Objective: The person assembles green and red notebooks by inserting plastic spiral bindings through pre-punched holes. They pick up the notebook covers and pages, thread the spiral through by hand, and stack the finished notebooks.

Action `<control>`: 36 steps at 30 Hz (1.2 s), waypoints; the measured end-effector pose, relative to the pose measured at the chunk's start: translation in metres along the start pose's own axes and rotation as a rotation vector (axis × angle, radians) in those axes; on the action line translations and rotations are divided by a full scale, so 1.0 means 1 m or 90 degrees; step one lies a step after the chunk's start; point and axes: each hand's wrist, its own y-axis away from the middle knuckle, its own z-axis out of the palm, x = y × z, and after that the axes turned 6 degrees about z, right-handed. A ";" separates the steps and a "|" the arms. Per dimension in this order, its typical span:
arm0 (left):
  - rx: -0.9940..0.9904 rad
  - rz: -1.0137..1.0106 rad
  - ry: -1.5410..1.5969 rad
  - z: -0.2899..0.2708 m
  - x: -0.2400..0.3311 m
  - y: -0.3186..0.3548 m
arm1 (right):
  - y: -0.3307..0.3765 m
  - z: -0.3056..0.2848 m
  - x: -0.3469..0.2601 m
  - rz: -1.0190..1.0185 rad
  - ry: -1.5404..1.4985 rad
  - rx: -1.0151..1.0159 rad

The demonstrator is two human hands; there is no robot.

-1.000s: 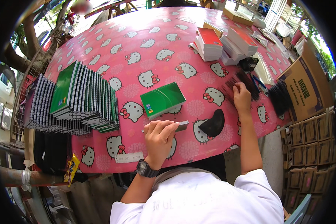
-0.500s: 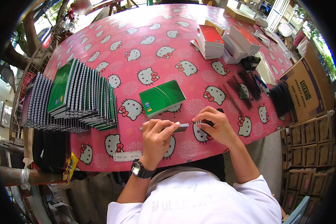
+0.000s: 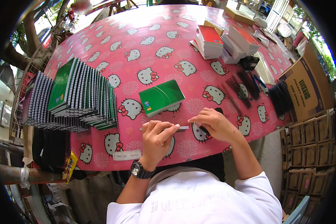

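Observation:
My left hand (image 3: pixel 157 140) grips a thin white strip-like stack (image 3: pixel 183 128) flat near the table's front edge; a dark watch is on that wrist. My right hand (image 3: pixel 212 125) rests beside it, fingers pinched at the strip's right end, over a dark curved piece (image 3: pixel 203 130) that shows under the fingers. A green spiral notebook (image 3: pixel 161 97) lies just beyond both hands on the pink cartoon-cat tablecloth (image 3: pixel 138 48).
A fanned stack of green spiral notebooks (image 3: pixel 82 97) fills the left. Red and white pads (image 3: pixel 222 39) sit at the back right. Black binding coils (image 3: pixel 242 87) lie at the right, more coils (image 3: pixel 280 98) by the edge. Cardboard boxes (image 3: pixel 306 89) stand to the right.
My right hand came back from the black coils at the right and now meets my left hand at the strip. The dark curved piece is now mostly under my right hand.

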 end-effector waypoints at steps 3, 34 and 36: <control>-0.008 0.000 0.002 0.001 0.000 0.002 | 0.000 0.000 0.004 0.013 -0.005 -0.036; -0.137 -0.040 0.006 0.012 0.023 -0.010 | 0.044 -0.006 0.027 0.141 0.171 0.506; -0.153 -0.033 -0.009 0.013 0.022 -0.011 | 0.044 0.003 0.037 0.092 0.229 0.336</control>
